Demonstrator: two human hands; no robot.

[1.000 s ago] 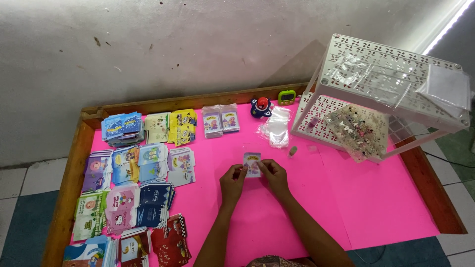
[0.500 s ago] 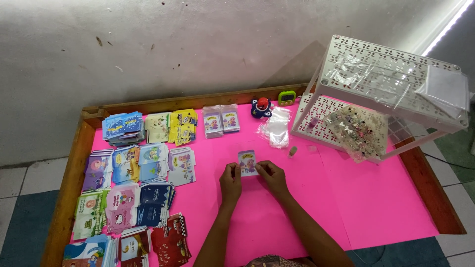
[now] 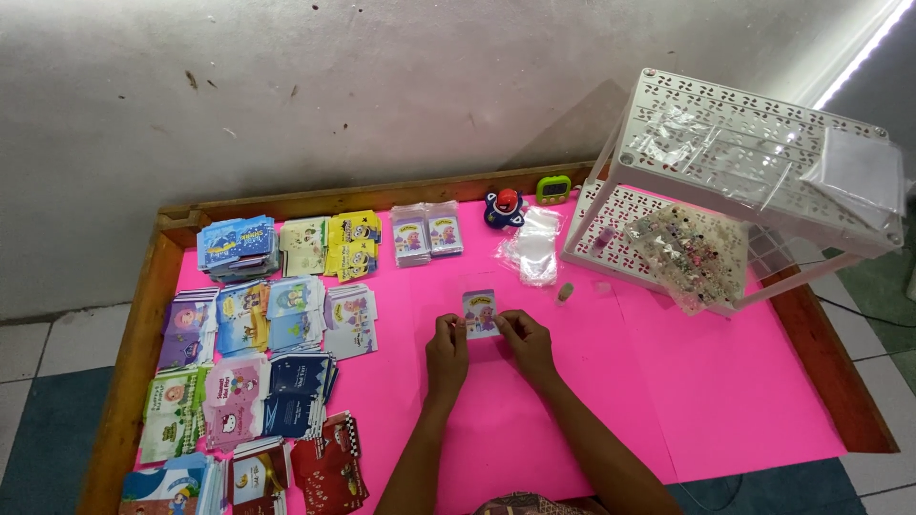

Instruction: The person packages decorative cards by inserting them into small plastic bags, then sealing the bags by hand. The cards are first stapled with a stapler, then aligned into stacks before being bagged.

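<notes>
Two hands are holding a small card over the middle of a pink tabletop.

Stacks of small colourful printed card packets [image 3: 258, 334] are lying along the left edge of the pink paper-covered tabletop [image 3: 725, 401]. Near its middle, the left hand [image 3: 447, 355] is pinching the lower left side of a small purple-and-pink picture card [image 3: 480, 313], fingers closed on it, while the right hand [image 3: 523, 345] is gripping the lower right side. A white perforated plastic rack [image 3: 763, 153] is standing at the far right corner.

A matt bright-pink paper sheet [image 3: 592, 401] covers the table inside a brown wooden rim [image 3: 134, 362]. At upper right, the white perforated plastic rack [image 3: 763, 124] carries glossy clear plastic bags [image 3: 706, 153]. The grey plaster wall [image 3: 382, 86] looks rough.
</notes>
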